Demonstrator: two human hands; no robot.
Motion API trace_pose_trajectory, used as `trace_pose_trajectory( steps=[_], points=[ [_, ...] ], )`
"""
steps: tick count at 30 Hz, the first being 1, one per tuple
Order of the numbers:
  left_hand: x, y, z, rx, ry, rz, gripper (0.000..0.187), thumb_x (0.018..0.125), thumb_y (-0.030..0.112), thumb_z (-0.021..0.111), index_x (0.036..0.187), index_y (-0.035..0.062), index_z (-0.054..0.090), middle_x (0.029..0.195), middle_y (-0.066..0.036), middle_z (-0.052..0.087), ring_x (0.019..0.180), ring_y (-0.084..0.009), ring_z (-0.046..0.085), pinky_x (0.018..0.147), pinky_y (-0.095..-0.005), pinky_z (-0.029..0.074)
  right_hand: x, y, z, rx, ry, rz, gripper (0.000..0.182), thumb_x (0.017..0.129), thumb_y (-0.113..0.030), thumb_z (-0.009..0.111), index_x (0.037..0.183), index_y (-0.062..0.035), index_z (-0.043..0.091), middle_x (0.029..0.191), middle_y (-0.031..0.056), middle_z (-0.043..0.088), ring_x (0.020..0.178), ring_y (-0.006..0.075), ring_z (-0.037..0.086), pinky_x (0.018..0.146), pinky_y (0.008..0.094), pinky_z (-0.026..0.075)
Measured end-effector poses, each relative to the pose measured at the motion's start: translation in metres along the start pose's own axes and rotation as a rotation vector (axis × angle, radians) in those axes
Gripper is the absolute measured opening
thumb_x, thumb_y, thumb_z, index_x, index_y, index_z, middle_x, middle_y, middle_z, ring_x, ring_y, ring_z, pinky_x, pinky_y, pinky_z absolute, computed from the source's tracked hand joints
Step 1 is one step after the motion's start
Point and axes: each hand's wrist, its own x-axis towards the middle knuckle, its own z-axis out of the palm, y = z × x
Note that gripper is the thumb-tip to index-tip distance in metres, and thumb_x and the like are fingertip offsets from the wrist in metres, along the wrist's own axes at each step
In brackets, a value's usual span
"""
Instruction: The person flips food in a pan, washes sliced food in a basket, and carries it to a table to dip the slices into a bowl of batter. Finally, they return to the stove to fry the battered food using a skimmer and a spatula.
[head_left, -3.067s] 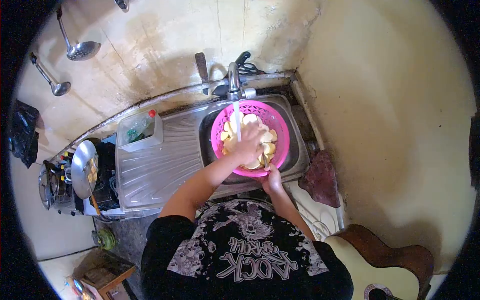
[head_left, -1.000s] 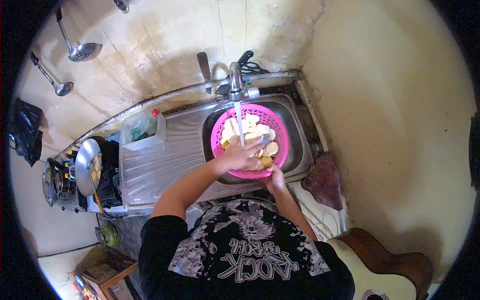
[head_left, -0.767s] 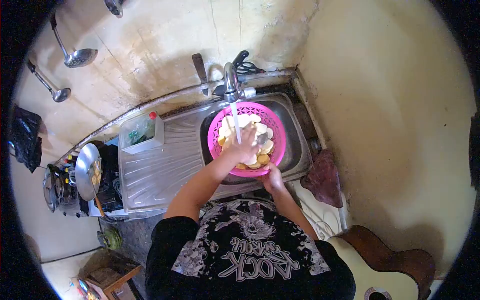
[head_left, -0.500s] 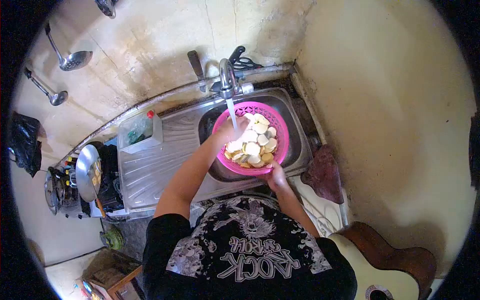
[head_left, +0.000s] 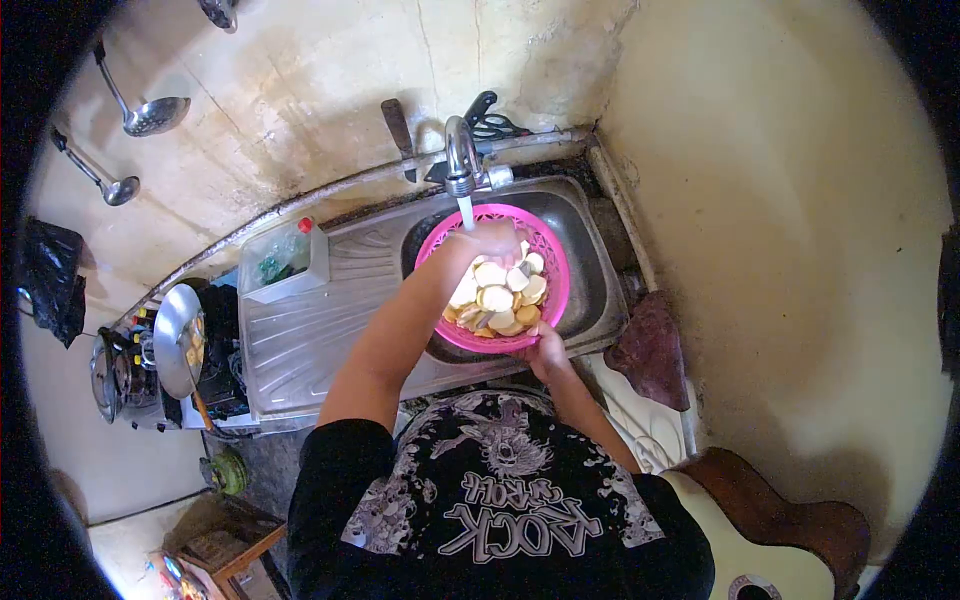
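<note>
Pink basket (head_left: 556, 264) of pale slices (head_left: 496, 299) in the steel sink (head_left: 596, 272), beneath a running tap (head_left: 459, 184).
The right hand (head_left: 546, 353) grips the basket's near rim; apart from it, the left hand (head_left: 490, 238) is over the far slices, too blurred to say whether it grasps any, its forearm across the left rim. On the left, a white tub (head_left: 313, 276) sits on the ridged drainboard (head_left: 320, 350), a wok (head_left: 171, 345) farther left; a guitar (head_left: 740, 535) stands near right, by stained plaster walls (head_left: 760, 250).
</note>
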Motion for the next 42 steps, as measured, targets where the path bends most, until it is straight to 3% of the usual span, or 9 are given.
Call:
trace_pose_trajectory(
  steps=[5,9,12,16,24,34,38,39,42],
  points=[
    [0.004,-0.014,0.01,0.352,-0.06,0.104,0.044,0.083,0.043,0.042,0.101,0.0066,0.059,0.109,-0.02,0.056,0.103,-0.0305,0.053,0.088,-0.0415,0.041,0.002,0.004,-0.001,0.017,0.0,-0.075,0.048,0.076,-0.018,0.038,0.12,-0.001,0.039,0.11,0.0119,0.053,0.098,0.025,0.053,0.081,0.0396,0.046],
    [-0.031,-0.035,0.043,0.64,0.155,0.18,0.067,0.08,0.05,0.045,0.135,0.0171,0.027,0.143,-0.014,0.013,0.132,-0.0354,0.009,0.108,-0.0385,0.013,0.002,0.001,-0.003,0.101,-0.016,-0.102,0.048,0.073,-0.016,0.04,0.117,-0.0001,0.041,0.107,0.0115,0.054,0.095,0.0247,0.054,0.079,0.0391,0.046],
    [-0.019,-0.069,0.092,0.315,0.435,0.121,0.073,0.079,0.052,0.044,0.136,0.0124,0.024,0.143,-0.017,0.013,0.131,-0.0353,0.011,0.107,-0.0421,0.01,-0.001,0.0,-0.001,0.127,0.021,-0.076,0.046,0.071,-0.015,0.041,0.114,-0.0003,0.043,0.103,0.0103,0.055,0.092,0.024,0.054,0.079,0.0379,0.046],
    [-0.049,-0.041,0.099,0.448,0.196,0.225,0.076,0.081,0.053,0.04,0.139,0.0107,0.014,0.143,-0.021,0.008,0.133,-0.0328,0.004,0.107,-0.0429,0.003,0.007,0.007,-0.011,0.125,-0.007,-0.056,0.044,0.069,-0.015,0.043,0.11,-0.0013,0.045,0.1,0.0087,0.055,0.09,0.023,0.055,0.08,0.036,0.045],
    [-0.017,-0.064,0.067,0.551,0.572,0.312,0.077,0.08,0.059,0.037,0.138,0.0117,0.017,0.144,-0.006,0.014,0.133,-0.0276,0.01,0.107,-0.043,0.007,-0.008,0.002,0.009,0.133,0.015,-0.145,0.039,0.069,-0.012,0.043,0.105,0.0001,0.049,0.101,0.0095,0.057,0.092,0.0215,0.055,0.084,0.0352,0.044],
    [-0.067,-0.04,0.101,0.235,0.297,0.105,0.081,0.078,0.063,0.039,0.139,0.0175,0.013,0.137,-0.035,-0.003,0.126,-0.0499,-0.011,0.1,-0.0596,0.0,0.004,0.006,-0.01,0.1,-0.017,-0.082,0.037,0.069,-0.013,0.045,0.104,-0.0016,0.048,0.094,0.0077,0.056,0.084,0.02,0.056,0.075,0.0333,0.046],
    [-0.033,-0.047,0.106,0.278,0.457,-0.008,0.073,0.079,0.053,0.044,0.138,0.0183,0.019,0.138,-0.031,0.01,0.126,-0.0508,0.006,0.097,-0.0635,0.012,-0.002,0.006,0.01,0.1,0.018,-0.026,0.041,0.068,-0.014,0.046,0.108,-0.0035,0.046,0.094,0.0083,0.056,0.083,0.0215,0.056,0.074,0.0338,0.046],
    [-0.036,-0.042,0.109,0.485,0.625,0.0,0.064,0.081,0.039,0.047,0.135,0.0137,0.024,0.128,-0.028,0.033,0.116,-0.0472,0.033,0.09,-0.0595,0.031,-0.001,0.005,0.01,0.092,0.005,-0.026,0.043,0.068,-0.015,0.045,0.11,-0.0031,0.046,0.097,0.009,0.056,0.084,0.0218,0.056,0.074,0.0346,0.046],
    [-0.038,-0.033,0.107,0.548,0.437,-0.014,0.051,0.084,0.026,0.046,0.131,0.0141,0.032,0.119,-0.024,0.039,0.094,-0.0349,0.054,0.067,-0.0461,0.05,0.005,0.008,-0.002,0.091,0.0,-0.033,0.047,0.069,-0.017,0.044,0.114,-0.0019,0.045,0.104,0.0102,0.056,0.086,0.0225,0.057,0.075,0.0362,0.047]
  ],
)
